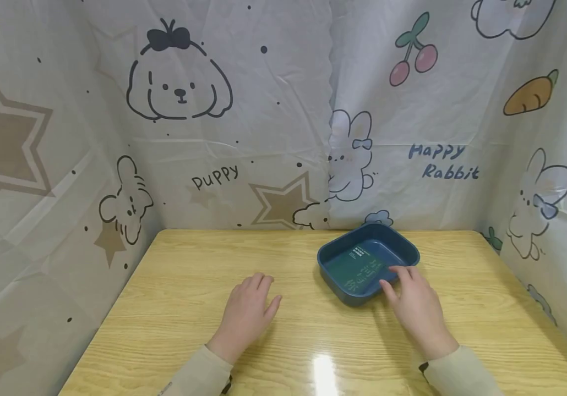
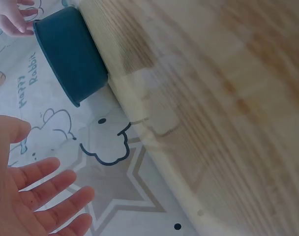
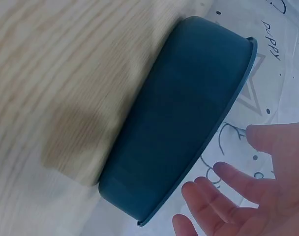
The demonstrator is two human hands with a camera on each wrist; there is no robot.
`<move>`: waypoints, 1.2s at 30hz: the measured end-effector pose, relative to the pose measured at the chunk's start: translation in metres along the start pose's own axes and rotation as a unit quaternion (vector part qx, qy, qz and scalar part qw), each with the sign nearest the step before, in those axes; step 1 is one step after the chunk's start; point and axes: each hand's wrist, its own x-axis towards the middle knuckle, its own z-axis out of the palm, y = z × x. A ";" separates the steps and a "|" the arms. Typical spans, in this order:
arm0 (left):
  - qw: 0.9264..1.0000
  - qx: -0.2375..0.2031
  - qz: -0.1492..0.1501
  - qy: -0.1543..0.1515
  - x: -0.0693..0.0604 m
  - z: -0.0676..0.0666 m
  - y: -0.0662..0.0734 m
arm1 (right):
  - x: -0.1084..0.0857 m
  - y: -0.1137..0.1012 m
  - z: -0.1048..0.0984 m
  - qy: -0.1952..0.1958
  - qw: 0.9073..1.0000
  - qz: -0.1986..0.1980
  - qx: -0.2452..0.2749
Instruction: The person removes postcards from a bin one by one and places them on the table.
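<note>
A dark blue-green rectangular tray (image 1: 333, 283) with rounded corners sits at an angle toward the table's back right. Inside it lies a flat green sheet or label (image 1: 355, 269) with pale print. My right hand (image 1: 418, 311) hovers at the tray's near right edge, fingers loosely spread and holding nothing; in the right wrist view the hand (image 3: 243, 191) is beside the rim of the tray (image 3: 174, 118). My left hand (image 1: 247, 316) is over the table left of the tray, relaxed and holding nothing. The left wrist view has its fingers (image 2: 66, 196) apart, away from the tray (image 2: 73, 56).
The light wood table (image 1: 189, 275) is bounded at the back and both sides by a pale curtain (image 1: 263, 110) printed with cartoon animals, stars and lettering. The tray stands near the table's back edge. Light reflects off the table's front.
</note>
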 end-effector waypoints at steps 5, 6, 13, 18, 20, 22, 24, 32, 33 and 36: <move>1.000 0.000 -0.008 -0.007 0.001 0.001 -0.002 | 0.004 0.006 0.002 -0.012 0.999 0.036 0.027; 1.000 0.000 -0.010 -0.009 0.001 0.001 -0.002 | 0.005 0.008 0.002 -0.016 0.998 0.048 0.036; 1.000 -0.007 -0.025 -0.017 0.001 -0.001 -0.003 | 0.017 0.023 0.006 -0.063 0.981 0.141 0.116; 0.999 -0.021 -0.033 -0.024 0.002 -0.002 -0.003 | 0.024 0.028 0.004 -0.096 0.958 0.197 0.183; 0.999 -0.025 -0.036 -0.028 0.002 -0.001 -0.003 | 0.027 0.028 0.003 -0.108 0.947 0.216 0.213; 0.999 -0.026 -0.036 -0.030 0.003 -0.001 -0.003 | 0.030 0.028 0.001 -0.123 0.935 0.232 0.239; 0.999 -0.025 -0.035 -0.029 0.004 0.000 -0.004 | 0.032 0.026 0.000 -0.131 0.922 0.247 0.268; 0.999 -0.029 -0.025 -0.022 0.009 0.004 -0.007 | 0.040 0.014 0.007 -0.104 0.887 0.289 0.344; 0.999 -0.032 -0.023 -0.022 0.010 0.004 -0.007 | 0.040 0.013 0.009 -0.099 0.886 0.292 0.346; 0.999 -0.043 -0.015 -0.023 0.011 0.005 -0.008 | 0.041 0.011 0.015 -0.079 0.883 0.298 0.352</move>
